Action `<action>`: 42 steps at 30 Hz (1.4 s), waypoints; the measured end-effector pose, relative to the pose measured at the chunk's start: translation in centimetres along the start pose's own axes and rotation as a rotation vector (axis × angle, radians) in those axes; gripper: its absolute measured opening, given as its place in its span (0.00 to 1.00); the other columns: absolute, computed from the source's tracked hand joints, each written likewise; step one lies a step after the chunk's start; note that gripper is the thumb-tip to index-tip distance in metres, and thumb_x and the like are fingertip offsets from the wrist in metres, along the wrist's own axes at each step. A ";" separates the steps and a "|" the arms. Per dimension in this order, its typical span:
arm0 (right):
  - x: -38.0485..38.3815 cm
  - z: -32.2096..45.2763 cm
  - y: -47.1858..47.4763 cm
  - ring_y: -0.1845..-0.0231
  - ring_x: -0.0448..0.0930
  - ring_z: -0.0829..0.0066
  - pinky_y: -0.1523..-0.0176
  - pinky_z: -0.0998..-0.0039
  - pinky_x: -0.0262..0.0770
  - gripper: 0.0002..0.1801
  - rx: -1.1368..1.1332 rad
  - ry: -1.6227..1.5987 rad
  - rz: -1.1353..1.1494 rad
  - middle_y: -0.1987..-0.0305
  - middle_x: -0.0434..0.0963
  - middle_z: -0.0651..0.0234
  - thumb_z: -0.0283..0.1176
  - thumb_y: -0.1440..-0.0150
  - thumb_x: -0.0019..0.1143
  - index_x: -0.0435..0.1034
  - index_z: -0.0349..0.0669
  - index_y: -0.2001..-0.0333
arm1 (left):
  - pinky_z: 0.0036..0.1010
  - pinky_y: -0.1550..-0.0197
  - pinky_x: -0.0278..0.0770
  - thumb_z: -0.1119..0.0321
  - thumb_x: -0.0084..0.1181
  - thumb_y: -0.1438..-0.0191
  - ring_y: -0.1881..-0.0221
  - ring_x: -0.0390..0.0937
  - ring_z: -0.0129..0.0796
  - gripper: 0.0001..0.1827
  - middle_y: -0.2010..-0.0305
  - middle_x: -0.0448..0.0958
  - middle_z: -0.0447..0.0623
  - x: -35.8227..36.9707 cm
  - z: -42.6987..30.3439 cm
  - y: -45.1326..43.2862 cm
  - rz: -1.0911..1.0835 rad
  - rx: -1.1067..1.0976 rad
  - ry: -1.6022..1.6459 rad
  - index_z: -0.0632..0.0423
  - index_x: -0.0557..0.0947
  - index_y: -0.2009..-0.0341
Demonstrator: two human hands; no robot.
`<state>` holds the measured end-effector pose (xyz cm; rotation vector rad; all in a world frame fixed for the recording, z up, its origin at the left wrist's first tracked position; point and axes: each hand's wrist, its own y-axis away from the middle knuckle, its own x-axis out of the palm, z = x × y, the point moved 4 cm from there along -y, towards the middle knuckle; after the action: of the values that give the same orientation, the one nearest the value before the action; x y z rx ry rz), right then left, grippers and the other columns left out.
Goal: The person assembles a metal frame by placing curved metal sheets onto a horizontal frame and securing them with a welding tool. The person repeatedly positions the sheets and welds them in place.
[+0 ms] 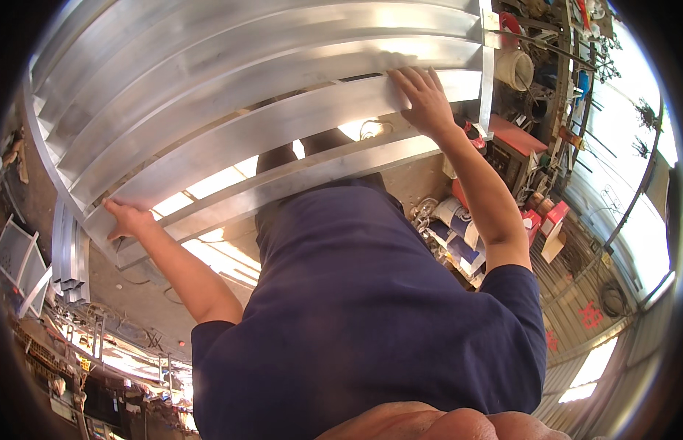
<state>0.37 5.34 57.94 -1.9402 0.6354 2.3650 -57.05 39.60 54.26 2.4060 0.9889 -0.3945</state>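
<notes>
A large frame of silvery metal slats (253, 132) spans the view in front of my body, the slats running between two side rails. At its near left corner, my left hand (128, 219) grips the end of a slat beside the left rail, thumb on top. My right hand (424, 99) lies over the slat second from me, towards its right end, fingers spread across the upper edge and thumb on the near face. The nearest slat (297, 184) crosses just before my waist. Undersides of the slats and some fingertips are hidden.
Metal profiles (69, 253) stand at the left, by a metal panel (19, 258). At the right are a red-topped cabinet (515, 137), a pale bucket (516, 70), red boxes (553, 217), sacks (457, 217) and a cluttered rack. A corrugated wall (572, 280) bounds the right side.
</notes>
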 end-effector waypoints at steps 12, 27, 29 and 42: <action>0.7 -0.3 0.9 0.20 0.60 0.52 0.16 0.46 0.46 0.51 0.021 -0.016 0.003 0.24 0.65 0.55 0.27 0.53 0.68 0.58 0.49 0.23 | 0.41 0.21 0.60 0.45 0.71 0.42 0.21 0.58 0.53 0.73 0.17 0.46 0.66 -0.7 3.6 -3.7 -0.097 0.244 -0.054 0.58 0.24 0.21; 2.1 33.7 -10.3 0.23 0.65 0.50 0.19 0.45 0.55 0.50 -0.453 0.008 0.064 0.25 0.66 0.52 0.34 0.52 0.77 0.61 0.47 0.26 | 0.36 0.27 0.63 0.63 0.60 0.33 0.25 0.60 0.47 0.59 0.18 0.47 0.64 -3.8 0.0 -0.8 0.210 0.029 0.255 0.53 0.26 0.19; 2.4 36.0 -11.2 0.26 0.67 0.49 0.22 0.47 0.62 0.49 -0.446 0.050 0.050 0.26 0.67 0.53 0.31 0.52 0.75 0.61 0.46 0.26 | 0.36 0.29 0.66 0.64 0.59 0.32 0.28 0.64 0.44 0.57 0.19 0.51 0.63 -4.8 0.0 -1.3 0.310 -0.097 0.349 0.52 0.27 0.19; 2.4 36.3 -10.2 0.28 0.67 0.45 0.26 0.47 0.65 0.54 -0.409 0.032 0.044 0.27 0.67 0.52 0.25 0.56 0.74 0.59 0.42 0.24 | 0.37 0.35 0.74 0.61 0.63 0.32 0.34 0.71 0.36 0.32 0.33 0.71 0.49 -6.1 -0.6 -9.1 0.402 -0.333 0.718 0.55 0.65 0.30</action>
<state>-31.46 25.65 57.98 -2.1294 0.2048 2.6649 -67.74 41.97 54.35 2.3675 0.7197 0.7639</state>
